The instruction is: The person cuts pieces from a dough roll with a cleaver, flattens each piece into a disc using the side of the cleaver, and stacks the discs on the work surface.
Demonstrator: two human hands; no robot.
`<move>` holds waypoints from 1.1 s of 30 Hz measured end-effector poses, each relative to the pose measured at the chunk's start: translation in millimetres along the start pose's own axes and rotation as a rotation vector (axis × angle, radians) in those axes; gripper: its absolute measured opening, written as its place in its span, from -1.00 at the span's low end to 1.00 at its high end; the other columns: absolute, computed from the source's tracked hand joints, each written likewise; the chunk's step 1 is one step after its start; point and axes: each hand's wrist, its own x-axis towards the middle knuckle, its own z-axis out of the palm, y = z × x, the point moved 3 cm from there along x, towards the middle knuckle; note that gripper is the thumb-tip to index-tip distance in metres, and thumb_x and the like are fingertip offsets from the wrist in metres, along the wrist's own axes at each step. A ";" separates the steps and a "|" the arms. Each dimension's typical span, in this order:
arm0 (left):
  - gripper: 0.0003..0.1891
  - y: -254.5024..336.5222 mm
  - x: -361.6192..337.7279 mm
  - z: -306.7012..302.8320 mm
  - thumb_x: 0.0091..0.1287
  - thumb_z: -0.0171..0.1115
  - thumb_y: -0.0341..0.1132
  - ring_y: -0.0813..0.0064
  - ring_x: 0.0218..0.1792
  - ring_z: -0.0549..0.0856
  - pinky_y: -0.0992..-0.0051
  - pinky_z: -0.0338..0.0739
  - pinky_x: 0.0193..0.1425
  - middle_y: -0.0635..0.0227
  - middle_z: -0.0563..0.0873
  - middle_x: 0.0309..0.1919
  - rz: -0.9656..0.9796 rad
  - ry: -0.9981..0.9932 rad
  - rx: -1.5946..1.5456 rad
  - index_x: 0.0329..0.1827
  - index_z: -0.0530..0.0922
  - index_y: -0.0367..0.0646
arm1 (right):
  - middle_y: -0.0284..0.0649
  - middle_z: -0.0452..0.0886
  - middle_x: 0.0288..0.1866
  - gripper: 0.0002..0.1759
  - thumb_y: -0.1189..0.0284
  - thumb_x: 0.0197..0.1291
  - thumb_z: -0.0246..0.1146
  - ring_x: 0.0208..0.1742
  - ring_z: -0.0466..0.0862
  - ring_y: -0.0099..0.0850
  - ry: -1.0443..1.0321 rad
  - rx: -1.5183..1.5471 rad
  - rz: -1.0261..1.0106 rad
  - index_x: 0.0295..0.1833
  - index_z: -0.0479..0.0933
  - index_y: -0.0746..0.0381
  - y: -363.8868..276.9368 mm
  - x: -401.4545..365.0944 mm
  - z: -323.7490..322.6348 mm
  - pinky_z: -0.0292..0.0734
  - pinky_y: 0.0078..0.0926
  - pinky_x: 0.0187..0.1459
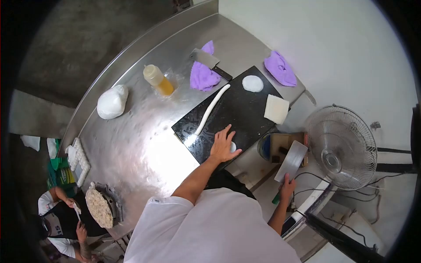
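My left hand has its fingers spread low over the near part of a black board. A small white dough piece shows between its thumb and fingers. My right hand is closed on the green handle of a cleaver, its broad blade tilted upward off the board's right side. Along the board's left edge lies a long white dough rope. A flat round of dough is at the far end, and a square white pad or cloth at the right edge.
Purple cloths and a second cleaver lie beyond the board. An oil bottle and a white wrapped lump stand on the steel table. A fan is right. A co-worker works lower left, near a filling-like mound.
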 end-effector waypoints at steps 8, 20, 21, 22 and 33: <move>-0.12 0.7 -0.4 0.7 0.14 0.47 0.17 -0.07 0.46 0.34 0.00 0.20 0.51 -0.05 0.25 0.57 0.002 -0.014 0.048 0.41 0.43 -0.22 | -0.37 0.42 -0.60 -0.54 0.05 0.42 0.36 -0.72 0.40 -0.53 0.135 0.194 0.043 -0.19 0.54 0.27 61.2 -18.9 -28.0 0.22 -0.48 -0.71; -0.20 5.5 -1.8 -3.0 0.16 0.49 0.06 -0.10 0.43 0.38 0.00 0.24 0.48 -0.05 0.28 0.55 0.015 0.045 0.055 0.37 0.45 -0.26 | -0.31 0.44 -0.65 -0.50 0.03 0.43 0.35 -0.76 0.41 -0.52 0.161 0.013 -0.006 -0.18 0.56 0.32 68.7 -27.1 -55.6 0.30 -0.45 -0.70; -0.20 6.3 -1.5 -3.2 0.16 0.49 0.06 -0.10 0.43 0.38 0.00 0.24 0.48 -0.05 0.28 0.55 0.017 0.044 0.051 0.37 0.45 -0.26 | -0.31 0.44 -0.65 -0.50 0.03 0.43 0.35 -0.76 0.41 -0.52 0.166 0.011 -0.006 -0.18 0.56 0.32 68.6 -29.0 -56.3 0.30 -0.45 -0.70; -0.20 6.2 -1.8 -3.6 0.17 0.48 0.06 -0.09 0.43 0.38 0.00 0.24 0.48 -0.05 0.28 0.55 0.017 0.044 0.050 0.37 0.44 -0.26 | -0.30 0.45 -0.66 -0.50 0.03 0.42 0.36 -0.76 0.42 -0.51 0.133 0.010 -0.024 -0.20 0.55 0.32 58.8 -36.5 -51.4 0.31 -0.43 -0.69; -0.20 4.2 -2.3 1.3 0.22 0.42 0.14 -0.02 0.44 0.35 0.02 0.19 0.52 -0.03 0.25 0.56 0.027 0.033 0.095 0.39 0.43 -0.24 | -0.24 0.48 -0.65 -0.43 0.00 0.36 0.41 -0.72 0.51 -0.44 0.073 -0.075 0.010 -0.35 0.48 0.32 59.9 -57.5 -47.0 0.38 -0.38 -0.68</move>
